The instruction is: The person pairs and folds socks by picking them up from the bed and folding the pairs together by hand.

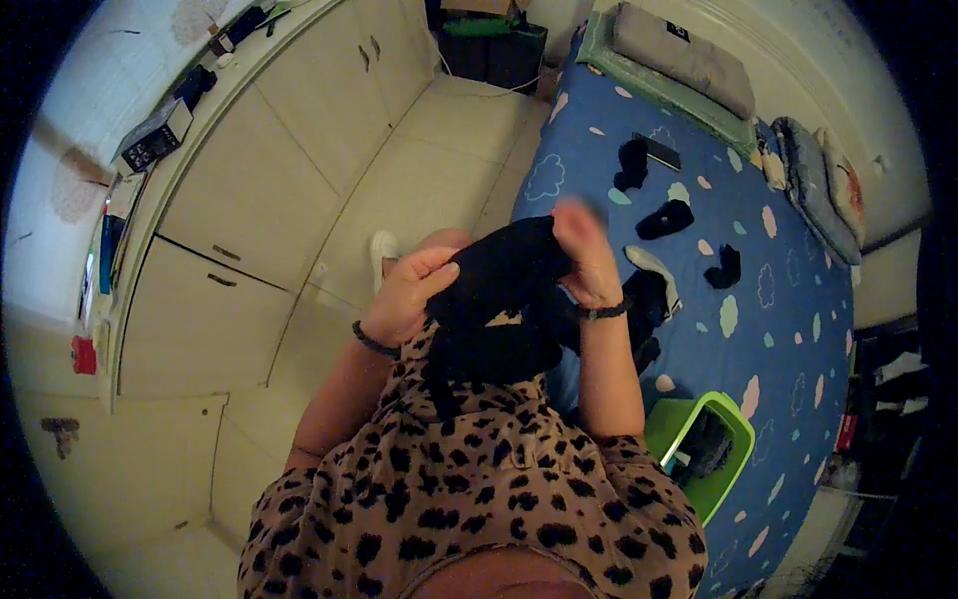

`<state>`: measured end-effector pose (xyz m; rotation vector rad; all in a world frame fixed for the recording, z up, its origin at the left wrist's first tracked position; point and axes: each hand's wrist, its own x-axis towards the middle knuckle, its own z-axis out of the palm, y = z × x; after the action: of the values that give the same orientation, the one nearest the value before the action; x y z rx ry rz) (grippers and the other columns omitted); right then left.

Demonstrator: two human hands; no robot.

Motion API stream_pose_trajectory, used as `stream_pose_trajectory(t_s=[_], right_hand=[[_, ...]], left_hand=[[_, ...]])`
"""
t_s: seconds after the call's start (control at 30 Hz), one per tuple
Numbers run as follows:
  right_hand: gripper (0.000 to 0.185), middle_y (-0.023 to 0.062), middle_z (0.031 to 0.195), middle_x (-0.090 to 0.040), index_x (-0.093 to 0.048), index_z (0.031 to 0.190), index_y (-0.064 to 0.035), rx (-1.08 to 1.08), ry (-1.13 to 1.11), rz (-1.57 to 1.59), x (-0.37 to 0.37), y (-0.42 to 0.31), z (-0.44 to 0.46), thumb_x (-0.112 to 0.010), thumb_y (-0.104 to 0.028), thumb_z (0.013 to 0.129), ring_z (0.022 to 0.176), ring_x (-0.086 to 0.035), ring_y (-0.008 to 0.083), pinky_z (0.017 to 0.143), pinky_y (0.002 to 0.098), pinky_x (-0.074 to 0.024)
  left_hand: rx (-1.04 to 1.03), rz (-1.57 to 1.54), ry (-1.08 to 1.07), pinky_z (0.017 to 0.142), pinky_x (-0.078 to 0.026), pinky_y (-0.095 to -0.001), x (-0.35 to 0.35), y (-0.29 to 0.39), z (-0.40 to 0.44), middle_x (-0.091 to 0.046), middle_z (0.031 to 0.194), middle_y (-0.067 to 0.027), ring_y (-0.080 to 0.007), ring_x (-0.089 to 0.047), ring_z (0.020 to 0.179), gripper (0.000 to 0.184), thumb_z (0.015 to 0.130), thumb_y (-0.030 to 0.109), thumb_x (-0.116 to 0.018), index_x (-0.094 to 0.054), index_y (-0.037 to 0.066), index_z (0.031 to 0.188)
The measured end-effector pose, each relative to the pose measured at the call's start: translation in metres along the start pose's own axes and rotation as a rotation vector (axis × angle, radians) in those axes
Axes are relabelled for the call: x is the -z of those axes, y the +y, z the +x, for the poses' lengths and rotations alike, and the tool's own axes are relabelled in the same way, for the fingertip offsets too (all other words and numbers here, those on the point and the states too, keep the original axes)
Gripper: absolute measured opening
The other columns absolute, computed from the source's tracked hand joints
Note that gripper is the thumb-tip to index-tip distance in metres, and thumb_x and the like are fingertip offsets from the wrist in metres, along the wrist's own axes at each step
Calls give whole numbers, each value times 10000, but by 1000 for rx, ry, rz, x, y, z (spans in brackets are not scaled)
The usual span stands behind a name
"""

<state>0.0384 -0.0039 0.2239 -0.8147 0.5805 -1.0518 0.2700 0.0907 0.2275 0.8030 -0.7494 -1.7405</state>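
Observation:
A piece of black cloth [504,262] is stretched between my two hands above my lap. My left hand [404,295] pinches its left end between thumb and fingers. At the other end, my right hand [587,250] grips the cloth, with its fingertips partly blurred. The exact kind of garment is too dark to make out. More black cloth [494,357] lies or hangs just below, over my lap. To the right of my right hand, a pale sock [654,272] rests by a dark heap of cloth [644,299] on the bed.
The blue patterned bed [798,349] bears several dark sock-like bundles [666,220] and a small flat black object [664,154]. A green basket [711,496] with dark cloth inside stands near my right elbow. Folded bedding [684,60] lies at the far end. White cabinets [254,170] line the left.

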Motion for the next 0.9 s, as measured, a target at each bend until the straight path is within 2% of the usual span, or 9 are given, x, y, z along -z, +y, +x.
stream_pose_trajectory(t_s=[0.1, 0.17, 0.3, 0.37, 0.47, 0.7, 0.77, 0.8, 0.9], right_hand=[[198, -27, 875, -585, -578, 1035, -86, 6, -35, 22, 13, 9, 7, -646, -82, 849, 797, -559, 86, 723, 224, -461], [196, -30, 867, -578, -580, 1028, -87, 0, -33, 32, 13, 8, 6, -651, -88, 846, 790, -553, 85, 722, 226, -458], [192, -34, 854, -570, -585, 1020, -87, 25, 23, 2, 14, 13, 8, -654, -84, 842, 787, -549, 86, 727, 231, -457], [192, -32, 858, -572, -584, 1023, -86, 19, 16, 23, 15, 14, 9, -651, -78, 843, 788, -550, 87, 730, 232, -459], [190, -30, 865, -577, -585, 1025, -87, 1, 4, 48, 18, 16, 9, -644, -66, 845, 793, -557, 90, 734, 235, -464], [175, -17, 863, -587, -573, 1017, -93, 20, 31, 127, 5, 10, 3, -626, -56, 855, 797, -583, 102, 680, 232, -495], [169, -12, 872, -586, -569, 1017, -91, -21, 13, 111, -5, 0, -2, -623, -62, 859, 795, -584, 102, 659, 222, -498], [163, -8, 881, -585, -566, 1016, -89, -67, -3, 96, -9, -3, -3, -619, -67, 864, 793, -585, 101, 639, 213, -500], [144, 1, 910, -578, -563, 1013, -84, -145, -148, 146, -26, 1, -4, -609, -85, 877, 785, -585, 99, 618, 203, -504]], left_hand=[[-110, 81, -78, 951, -448, -294, -7, 5, -2, -594, 1191, -109, -159, -574, 1081, 339, 921, 20, -494, -504, -42, 1254], [-106, 58, -70, 1068, -348, -370, -10, 12, -8, -407, 1417, -136, -218, -401, 1299, 427, 872, 63, -561, -482, -46, 1278], [-156, 155, -175, 1051, -375, -363, 2, 15, -10, -465, 1368, -141, -224, -457, 1254, 424, 843, -24, -542, -503, -33, 1265], [4, 252, -184, 1015, -417, -340, -1, 22, -15, -533, 1293, -147, -214, -528, 1179, 467, 805, -95, -507, -499, -33, 1268], [12, 311, -122, 976, -451, -319, -20, 34, -24, -581, 1223, -145, -202, -577, 1104, 482, 775, -142, -464, -521, -42, 1243], [-55, 452, -141, 990, -434, -317, 6, 23, -19, -577, 1219, -131, -193, -564, 1121, 509, 752, -134, -439, -515, -48, 1248], [-134, 741, -34, 978, -416, -276, 5, 26, -17, -530, 1281, -119, -169, -521, 1153, 473, 774, -104, -484, -535, -33, 1239], [-135, 742, -35, 978, -416, -276, 2, 26, -16, -530, 1281, -119, -169, -521, 1153, 473, 774, -104, -484, -535, -33, 1239], [-528, 1287, 19, 1046, -347, -315, -23, 21, -11, -419, 1382, -112, -204, -430, 1256, 510, 800, -11, -566, -473, -14, 1301]])
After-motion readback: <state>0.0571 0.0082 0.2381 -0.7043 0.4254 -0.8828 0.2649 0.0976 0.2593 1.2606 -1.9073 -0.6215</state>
